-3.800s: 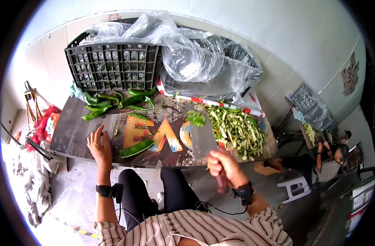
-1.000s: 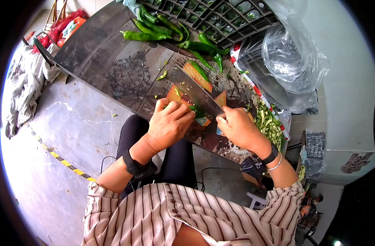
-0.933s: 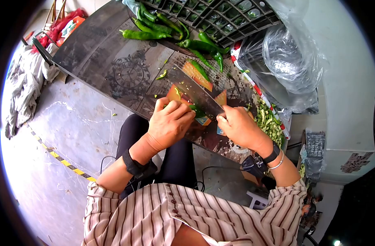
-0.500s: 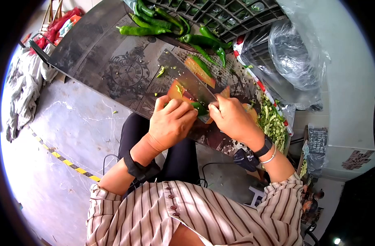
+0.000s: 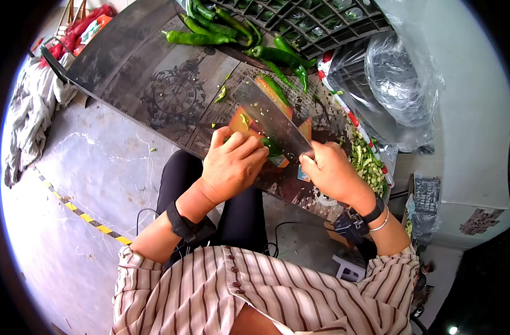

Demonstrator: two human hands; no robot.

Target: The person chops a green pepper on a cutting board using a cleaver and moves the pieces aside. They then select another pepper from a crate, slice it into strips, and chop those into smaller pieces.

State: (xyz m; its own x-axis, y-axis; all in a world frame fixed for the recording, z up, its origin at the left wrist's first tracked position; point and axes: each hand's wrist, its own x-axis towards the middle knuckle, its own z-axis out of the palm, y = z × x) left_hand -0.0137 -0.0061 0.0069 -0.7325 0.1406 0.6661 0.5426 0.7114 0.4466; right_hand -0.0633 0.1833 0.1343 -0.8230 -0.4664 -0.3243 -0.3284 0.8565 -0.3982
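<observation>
My left hand [image 5: 235, 164] is closed with curled fingers over a green chili pepper [image 5: 273, 147], whose end shows beyond the knuckles. My right hand [image 5: 334, 172] grips a cleaver [image 5: 273, 118]; the fist hides its handle. The broad blade points up and to the left, just right of the pepper. Below the blade lie orange-and-green patterned pieces [image 5: 241, 120] on the table. A pile of chopped green pepper [image 5: 367, 167] is heaped to the right of my right hand.
Several whole green chili peppers [image 5: 207, 30] lie at the far side of the dark table [image 5: 121, 72]. A black plastic crate [image 5: 322, 25] stands at the back. Clear plastic wrapping [image 5: 403, 78] sits at the right, beyond a red-and-white edge [image 5: 352, 117]. Grey cloth [image 5: 32, 117] hangs at far left.
My right hand and the cleaver have moved right, and the blade has drawn away from my left hand. My left hand stays in nearly the same place on the pepper.
</observation>
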